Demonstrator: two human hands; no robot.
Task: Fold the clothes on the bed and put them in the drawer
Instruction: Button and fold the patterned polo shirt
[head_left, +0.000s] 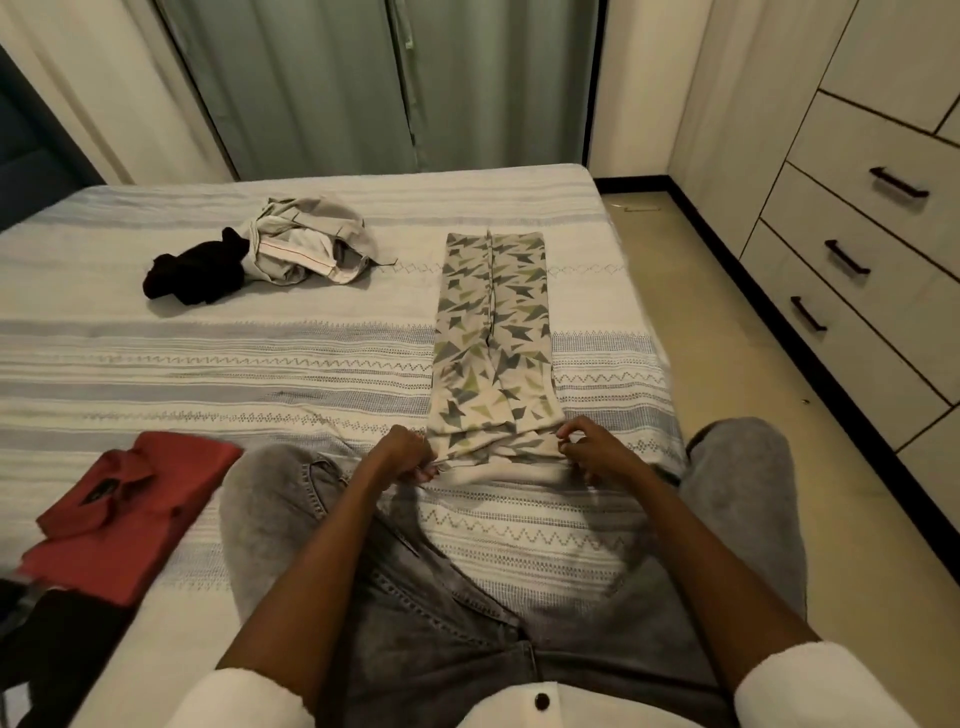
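With the patterned trousers (491, 332) laid flat on the bed (208, 364) toward 12 o'clock, left hand (408, 454) and right hand (592, 449) each pinching a waistband corner, lift both evenly and carry the fold squarely over.

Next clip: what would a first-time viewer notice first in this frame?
The patterned trousers laid flat and lengthwise on the striped bed, with the left hand and right hand gripping their near end. A folded red shirt lies at the near left, and unfolded grey and black clothes lie heaped at the far left.
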